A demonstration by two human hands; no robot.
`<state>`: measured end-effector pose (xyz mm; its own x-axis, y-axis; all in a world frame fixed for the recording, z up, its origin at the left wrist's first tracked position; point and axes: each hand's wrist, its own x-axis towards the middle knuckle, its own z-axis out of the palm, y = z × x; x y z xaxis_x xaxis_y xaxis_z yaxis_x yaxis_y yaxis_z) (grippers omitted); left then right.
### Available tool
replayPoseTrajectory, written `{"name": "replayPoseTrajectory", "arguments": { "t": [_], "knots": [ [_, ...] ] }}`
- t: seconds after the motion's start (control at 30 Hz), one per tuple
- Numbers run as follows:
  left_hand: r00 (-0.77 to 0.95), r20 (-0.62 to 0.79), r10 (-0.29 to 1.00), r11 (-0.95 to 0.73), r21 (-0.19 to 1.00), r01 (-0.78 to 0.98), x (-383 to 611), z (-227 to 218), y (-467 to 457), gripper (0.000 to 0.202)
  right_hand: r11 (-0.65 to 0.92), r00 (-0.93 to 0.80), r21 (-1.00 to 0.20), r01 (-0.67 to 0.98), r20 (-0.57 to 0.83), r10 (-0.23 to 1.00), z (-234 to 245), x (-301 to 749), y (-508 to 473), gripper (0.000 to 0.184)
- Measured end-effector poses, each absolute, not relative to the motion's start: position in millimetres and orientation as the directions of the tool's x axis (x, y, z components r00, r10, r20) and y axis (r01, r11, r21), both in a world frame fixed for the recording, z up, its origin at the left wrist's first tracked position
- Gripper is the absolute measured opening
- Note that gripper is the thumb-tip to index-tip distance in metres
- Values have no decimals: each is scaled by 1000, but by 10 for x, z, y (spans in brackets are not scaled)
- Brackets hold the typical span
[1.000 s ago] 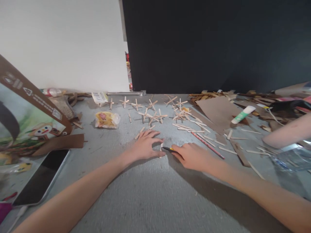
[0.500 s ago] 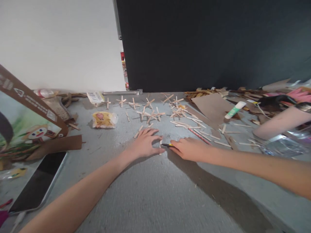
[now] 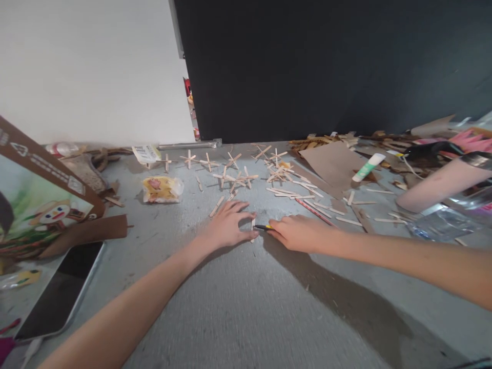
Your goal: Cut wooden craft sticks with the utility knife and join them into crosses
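Note:
Close to the middle of the head view, my left hand [image 3: 227,225] holds a short wooden craft stick [image 3: 252,224] against the grey surface, thumb and a finger at its two ends. My right hand [image 3: 302,233] grips a slim yellow-and-black craft knife [image 3: 263,227], its dark tip touching or just over the stick's middle. Beyond my hands stand several crossed-stick pieces [image 3: 238,179]. Loose sticks [image 3: 288,193] and a red patterned strip [image 3: 313,211] lie past my right hand.
At left are a phone [image 3: 59,289] with a cable, a printed carton [image 3: 46,205] and a yellow packet [image 3: 162,189]. On the right lie brown cardboard [image 3: 330,164], a green-and-white glue tube [image 3: 368,167], a pink tumbler [image 3: 442,184] and clear plastic [image 3: 438,223]. A black panel [image 3: 326,66] rises behind.
The camera view has shifted slightly, so the scene sits a little further left and up. Both hands keep nearly the same pose, the knife tip still at the stick.

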<state>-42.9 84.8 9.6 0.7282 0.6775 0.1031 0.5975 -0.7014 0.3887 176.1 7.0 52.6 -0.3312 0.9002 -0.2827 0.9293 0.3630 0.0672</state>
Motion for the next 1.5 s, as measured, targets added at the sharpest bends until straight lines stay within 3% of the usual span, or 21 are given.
{"name": "replayPoseTrajectory", "arguments": {
  "t": [0.6,1.17,1.5],
  "knots": [
    [732,96,675,-700,400,592,-438,58,864,66,406,-373,78,911,-266,889,476,1839,98,40],
    [721,97,686,-691,397,604,-434,63,854,63,406,-362,109,908,-284,888,500,1791,73,39],
    [728,92,679,-697,392,600,-428,103,838,62,433,-431,-66,899,-315,846,508,1892,196,37]
  ]
}}
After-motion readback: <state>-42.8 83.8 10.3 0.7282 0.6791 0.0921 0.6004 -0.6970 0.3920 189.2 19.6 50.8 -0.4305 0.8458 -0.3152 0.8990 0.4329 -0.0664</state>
